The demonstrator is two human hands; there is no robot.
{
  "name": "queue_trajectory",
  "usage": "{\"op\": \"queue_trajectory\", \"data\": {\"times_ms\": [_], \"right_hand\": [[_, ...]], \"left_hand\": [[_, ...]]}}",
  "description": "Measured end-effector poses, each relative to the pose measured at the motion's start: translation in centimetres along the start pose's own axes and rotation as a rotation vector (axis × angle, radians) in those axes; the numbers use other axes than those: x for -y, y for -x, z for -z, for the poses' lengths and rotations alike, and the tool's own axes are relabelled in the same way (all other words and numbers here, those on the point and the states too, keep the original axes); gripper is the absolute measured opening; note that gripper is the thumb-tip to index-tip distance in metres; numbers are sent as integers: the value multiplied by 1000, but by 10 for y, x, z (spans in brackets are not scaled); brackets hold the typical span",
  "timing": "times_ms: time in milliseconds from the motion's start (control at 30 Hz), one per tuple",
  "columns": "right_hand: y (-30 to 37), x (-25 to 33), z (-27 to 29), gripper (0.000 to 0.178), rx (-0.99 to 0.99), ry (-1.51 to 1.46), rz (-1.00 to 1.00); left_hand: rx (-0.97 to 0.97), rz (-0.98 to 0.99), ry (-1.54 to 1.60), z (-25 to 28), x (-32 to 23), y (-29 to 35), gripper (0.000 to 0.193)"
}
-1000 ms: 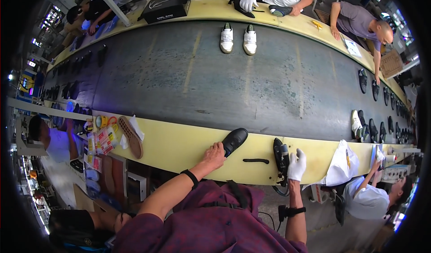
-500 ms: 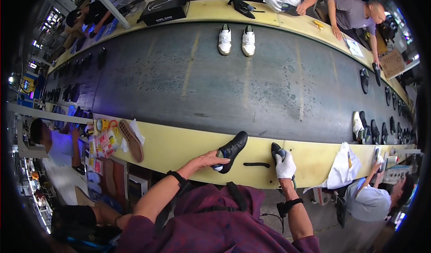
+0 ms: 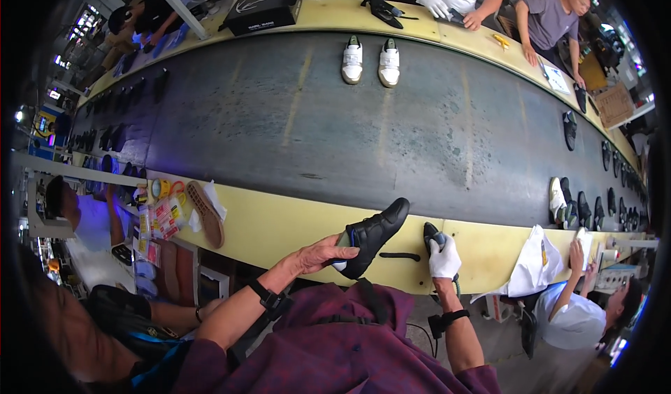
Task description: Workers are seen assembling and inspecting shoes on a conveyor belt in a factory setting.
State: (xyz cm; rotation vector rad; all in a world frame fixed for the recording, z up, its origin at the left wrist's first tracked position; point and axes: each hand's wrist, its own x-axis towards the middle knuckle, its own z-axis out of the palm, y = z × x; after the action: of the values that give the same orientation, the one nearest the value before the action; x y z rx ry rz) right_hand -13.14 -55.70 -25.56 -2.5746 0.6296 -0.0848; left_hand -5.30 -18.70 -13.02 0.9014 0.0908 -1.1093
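Note:
My bare left hand (image 3: 323, 253) is closed around the heel end of a black shoe (image 3: 378, 232). The shoe is tilted, its toe pointing away and to the right, and something pale shows at its opening. My right hand (image 3: 444, 258), in a white glove, grips a dark hand tool (image 3: 432, 236) with a grey-blue body and a black front end. A greenish cord or hose comes out below that glove. Between the two hands a thin black strip (image 3: 399, 256) lies on the pale yellow bench edge (image 3: 482, 244).
Beyond the bench runs a grey conveyor belt (image 3: 335, 128) bearing white shoes (image 3: 352, 62) and several dark shoes (image 3: 583, 209) at right. To the left lie a brown sole (image 3: 205, 216) and tape rolls (image 3: 161, 188). White cloth (image 3: 535, 258) hangs at right. Co-workers sit on both sides.
My left hand has raised the black shoe and moved it slightly right, so it looks larger. My right hand and its tool have barely moved. A person has leaned in at lower left.

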Motion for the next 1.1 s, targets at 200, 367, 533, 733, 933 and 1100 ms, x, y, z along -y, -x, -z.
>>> {"op": "queue_trajectory", "data": {"times_ms": [200,367,533,733,933,1100], "right_hand": [[5,2,7,37,55,-10,-106],[5,8,0,33,31,-41,-23],[5,-2,-6,31,-12,24,8],[5,3,0,31,6,7,-2],[5,4,-4,33,-27,5,54],[5,7,-3,33,14,-149,53]], "left_hand": [[-422,-112,-1025,13,27,-14,89],[-595,-230,-1870,55,98,-25,78],[-658,-447,-1998,85,148,-11,75],[-549,-362,-1939,68,155,5,82],[-640,-285,-1886,70,161,9,73],[-756,-240,-1849,78,183,-5,73]]}}
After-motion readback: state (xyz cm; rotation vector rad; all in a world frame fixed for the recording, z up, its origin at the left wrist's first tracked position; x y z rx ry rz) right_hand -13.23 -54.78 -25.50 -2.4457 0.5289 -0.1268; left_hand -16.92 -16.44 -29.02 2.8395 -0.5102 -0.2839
